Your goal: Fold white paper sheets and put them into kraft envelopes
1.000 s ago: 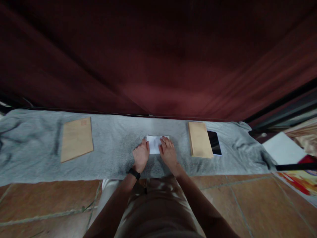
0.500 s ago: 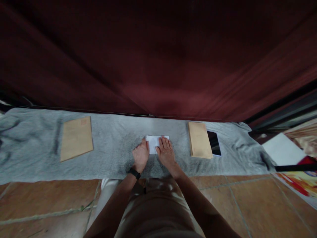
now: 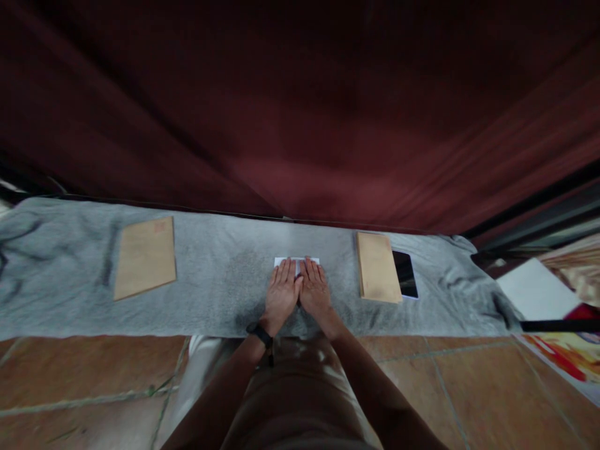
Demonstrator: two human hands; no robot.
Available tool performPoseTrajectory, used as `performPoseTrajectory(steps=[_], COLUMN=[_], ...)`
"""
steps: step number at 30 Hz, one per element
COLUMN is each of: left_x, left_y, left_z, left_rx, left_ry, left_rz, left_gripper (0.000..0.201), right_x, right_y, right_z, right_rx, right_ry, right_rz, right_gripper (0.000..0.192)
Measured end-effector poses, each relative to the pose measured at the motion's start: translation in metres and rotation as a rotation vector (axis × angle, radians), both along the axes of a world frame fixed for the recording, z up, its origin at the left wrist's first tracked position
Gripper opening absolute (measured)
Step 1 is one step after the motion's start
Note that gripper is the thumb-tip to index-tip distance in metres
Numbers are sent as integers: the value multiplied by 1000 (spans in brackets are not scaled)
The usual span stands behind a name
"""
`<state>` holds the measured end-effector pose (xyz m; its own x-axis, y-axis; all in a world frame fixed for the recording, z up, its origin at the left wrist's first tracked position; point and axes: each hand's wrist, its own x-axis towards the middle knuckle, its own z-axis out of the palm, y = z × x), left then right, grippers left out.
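A small folded piece of white paper lies on the grey cloth right in front of me. My left hand rests flat on its left part with the fingers stretched out. Beside it, my right hand lies flat on the right part, fingers also extended. The two thumbs meet or nearly meet near the middle. Most of the paper is hidden under the hands; its far edge and a strip between the fingers show.
The grey cloth covers a long narrow surface. At left lies a brown envelope. To the right, a stack of brown envelopes partly covers a dark-screened phone. A dark red curtain hangs behind. White sheets lie far right.
My left hand has moved from gripping the paper's left edge to lying flat on it, close beside the right hand. The right hand has stayed nearly in place.
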<state>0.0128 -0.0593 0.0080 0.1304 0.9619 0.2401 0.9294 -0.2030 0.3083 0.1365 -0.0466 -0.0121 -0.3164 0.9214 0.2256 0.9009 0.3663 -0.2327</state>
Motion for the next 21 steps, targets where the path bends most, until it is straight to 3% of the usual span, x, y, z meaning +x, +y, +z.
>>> performPoseTrajectory(steps=[8, 13, 21], left_x=[-10, -9, -6], left_y=[6, 9, 9], left_z=[-9, -12, -3], left_rx=[-84, -103, -108], left_ry=[-6, 5, 31], left_rz=[12, 57, 74], left_gripper=[59, 60, 73], right_x=[1, 18, 47], right_y=[2, 5, 10], right_z=[0, -2, -5], right_rx=[4, 8, 39], right_ry=[7, 6, 7], right_rz=[-15, -58, -108], right_gripper=[52, 53, 52])
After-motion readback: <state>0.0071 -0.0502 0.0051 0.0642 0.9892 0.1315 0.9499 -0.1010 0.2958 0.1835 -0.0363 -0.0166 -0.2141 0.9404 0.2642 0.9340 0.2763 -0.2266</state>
